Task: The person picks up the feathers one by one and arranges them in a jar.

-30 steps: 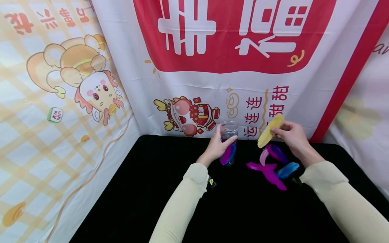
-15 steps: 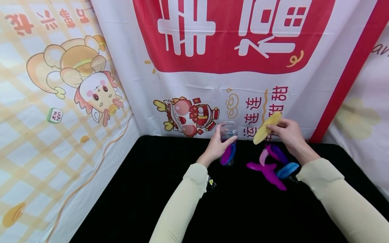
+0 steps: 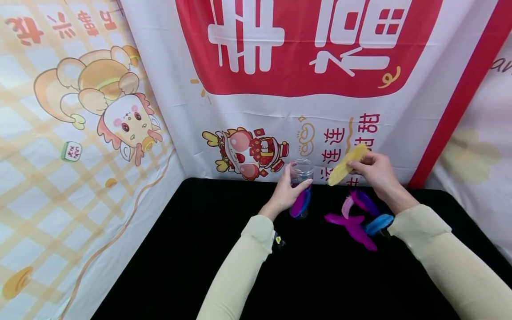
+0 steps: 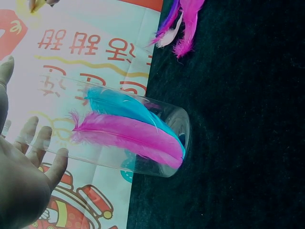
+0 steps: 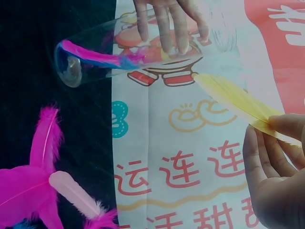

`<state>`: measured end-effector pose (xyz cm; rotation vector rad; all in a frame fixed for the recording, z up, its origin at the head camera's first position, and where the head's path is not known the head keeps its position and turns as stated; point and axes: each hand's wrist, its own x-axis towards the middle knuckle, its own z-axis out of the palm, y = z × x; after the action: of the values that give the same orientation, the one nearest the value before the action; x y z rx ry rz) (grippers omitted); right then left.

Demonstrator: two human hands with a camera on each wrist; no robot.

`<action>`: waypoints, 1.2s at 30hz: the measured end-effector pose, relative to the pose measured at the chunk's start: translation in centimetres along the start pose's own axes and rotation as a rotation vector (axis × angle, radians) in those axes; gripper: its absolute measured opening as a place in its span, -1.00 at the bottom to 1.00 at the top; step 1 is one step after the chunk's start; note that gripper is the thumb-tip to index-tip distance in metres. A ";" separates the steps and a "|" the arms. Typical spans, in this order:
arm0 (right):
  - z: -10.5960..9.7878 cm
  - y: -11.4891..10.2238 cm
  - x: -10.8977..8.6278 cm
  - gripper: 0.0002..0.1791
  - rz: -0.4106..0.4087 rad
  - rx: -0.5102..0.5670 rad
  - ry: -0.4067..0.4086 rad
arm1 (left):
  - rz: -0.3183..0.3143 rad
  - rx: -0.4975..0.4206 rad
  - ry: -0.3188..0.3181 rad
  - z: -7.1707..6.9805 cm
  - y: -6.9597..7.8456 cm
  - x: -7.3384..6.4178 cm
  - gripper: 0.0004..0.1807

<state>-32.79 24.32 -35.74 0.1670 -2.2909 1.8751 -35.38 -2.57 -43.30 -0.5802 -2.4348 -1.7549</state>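
In my left hand [image 3: 285,190] is a clear glass jar [image 3: 302,166], its fingers and thumb wrapped round the upper part. Inside the jar lie a magenta feather [image 4: 133,138] and a blue feather [image 4: 128,107], both visible through the wall in the left wrist view. My right hand [image 3: 378,173] pinches a yellow feather [image 3: 346,165] between thumb and fingers, up in the air to the right of the jar mouth. The feather is tilted, its lower end pointing toward the jar, and stays apart from it.
On the black tabletop [image 3: 224,266], right of the jar, lies a loose group of feathers: magenta [image 3: 357,231], pale pink [image 3: 347,207], purple [image 3: 367,203] and blue [image 3: 379,224]. A printed cloth backdrop [image 3: 188,146] hangs directly behind the table's far edge.
My right hand has shifted a little to the left and slightly up, bringing the yellow feather nearer the jar. The left hand and jar have stayed in place.
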 end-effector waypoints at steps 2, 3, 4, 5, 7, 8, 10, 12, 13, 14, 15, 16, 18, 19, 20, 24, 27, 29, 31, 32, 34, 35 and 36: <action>0.1 -0.2 0.0 -0.50 -0.011 -0.006 0.005 | 0.001 0.002 -0.001 0.0 0.0 0.0 -0.19; 0.2 -0.4 0.1 -0.50 -0.020 -0.016 0.005 | 0.001 0.001 -0.001 0.0 0.0 0.0 -0.19; 0.3 -0.5 0.1 -0.50 -0.027 -0.024 0.005 | 0.000 0.004 -0.001 0.0 0.0 0.0 -0.19; 0.4 -0.7 0.1 -0.50 -0.033 -0.034 0.004 | 0.000 0.007 -0.002 0.0 0.0 0.0 -0.19; 0.5 -1.0 0.2 -0.51 -0.043 -0.057 0.003 | -0.007 0.013 -0.001 -0.1 0.0 0.0 -0.19; 0.6 -1.2 0.3 -0.51 -0.048 -0.066 0.002 | -0.010 0.015 0.000 -0.1 0.1 0.0 -0.19; 0.7 -1.6 0.3 -0.54 -0.052 -0.089 0.004 | -0.017 0.026 0.002 -0.1 0.1 0.1 -0.18; 0.8 -1.9 0.4 -0.56 -0.058 -0.104 0.010 | -0.018 0.029 0.004 -0.2 0.2 0.1 -0.18; 0.8 -2.1 0.3 -0.56 -0.060 -0.105 0.012 | -0.016 0.029 0.004 -0.2 0.2 0.1 -0.18; 0.9 -2.2 0.4 -0.56 -0.061 -0.107 0.013 | -0.014 0.030 0.004 -0.2 0.2 0.1 -0.18; 0.9 -2.3 0.4 -0.56 -0.059 -0.111 0.013 | -0.011 0.030 0.004 -0.2 0.2 0.1 -0.18; 0.9 -2.4 0.4 -0.56 -0.058 -0.111 0.013 | -0.008 0.030 0.003 -0.1 0.2 0.1 -0.18; 1.0 -2.5 0.4 -0.55 -0.053 -0.109 0.011 | -0.006 0.031 0.004 -0.1 0.2 0.1 -0.18; 1.1 -2.5 0.4 -0.54 -0.051 -0.109 0.009 | -0.005 0.030 0.004 -0.1 0.2 0.1 -0.18; 1.1 -2.5 0.3 -0.53 -0.049 -0.109 0.008 | -0.005 0.030 0.004 0.0 0.2 0.1 -0.18; 1.3 -2.8 0.2 -0.53 -0.038 -0.104 0.002 | -0.013 0.027 0.001 0.0 0.2 0.0 -0.18; 1.5 -3.1 0.2 -0.53 -0.040 -0.093 0.001 | -0.018 0.025 -0.001 0.0 0.2 -0.1 -0.18; 1.7 -3.3 0.2 -0.52 -0.047 -0.075 0.004 | -0.016 0.023 0.000 0.0 0.2 -0.1 -0.18; 1.9 -3.5 0.3 -0.51 -0.056 -0.059 0.003 | -0.013 0.023 0.000 -0.1 0.2 -0.1 -0.18; 2.0 -3.6 0.3 -0.51 -0.061 -0.051 0.003 | -0.012 0.022 0.000 -0.1 0.2 -0.1 -0.18; 2.2 -3.8 0.3 -0.50 -0.069 -0.036 0.001 | -0.011 0.021 0.001 -0.1 0.2 -0.1 -0.17; 2.3 -3.8 0.3 -0.51 -0.074 -0.035 0.000 | -0.011 0.020 0.002 -0.1 0.2 -0.1 -0.17; 2.4 -3.9 0.3 -0.51 -0.081 -0.033 0.000 | -0.011 0.021 0.001 0.0 0.2 -0.1 -0.17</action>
<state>-32.51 21.22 -32.39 0.2512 -2.2780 1.7964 -35.23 -2.58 -43.13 -0.5638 -2.4573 -1.7314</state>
